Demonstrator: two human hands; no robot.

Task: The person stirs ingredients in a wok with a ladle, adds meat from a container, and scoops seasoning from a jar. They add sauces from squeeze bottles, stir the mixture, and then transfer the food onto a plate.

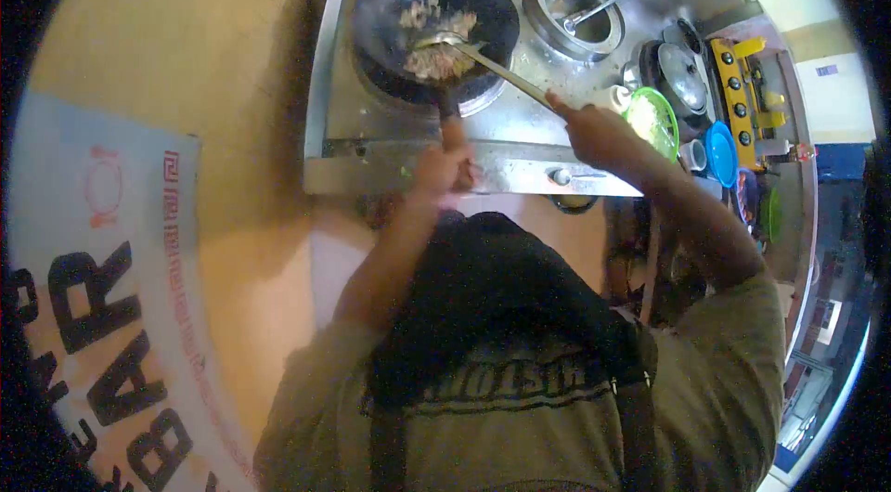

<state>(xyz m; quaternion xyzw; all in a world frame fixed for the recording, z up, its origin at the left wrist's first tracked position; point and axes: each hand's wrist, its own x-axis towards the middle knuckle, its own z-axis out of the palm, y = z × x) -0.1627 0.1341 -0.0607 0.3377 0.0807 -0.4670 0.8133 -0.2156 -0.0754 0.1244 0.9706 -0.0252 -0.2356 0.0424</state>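
Observation:
A dark wok [492,5] sits over the left burner of a steel cooking range, with chopped food [436,61] in it. My left hand [445,165] is wrapped round the wok's handle [448,109], which points toward me. My right hand [599,133] grips the long handle of a metal ladle [506,72]. The ladle's bowl is down in the wok, touching the food. What the food is made of is too blurred to tell.
Right of the wok stands a round metal pot [577,46] with another ladle in it. Further right are a green basket [652,121], a blue plate [721,154], a lidded pan [682,76] and a yellow gas stove [733,84]. A printed banner [111,288] hangs at left.

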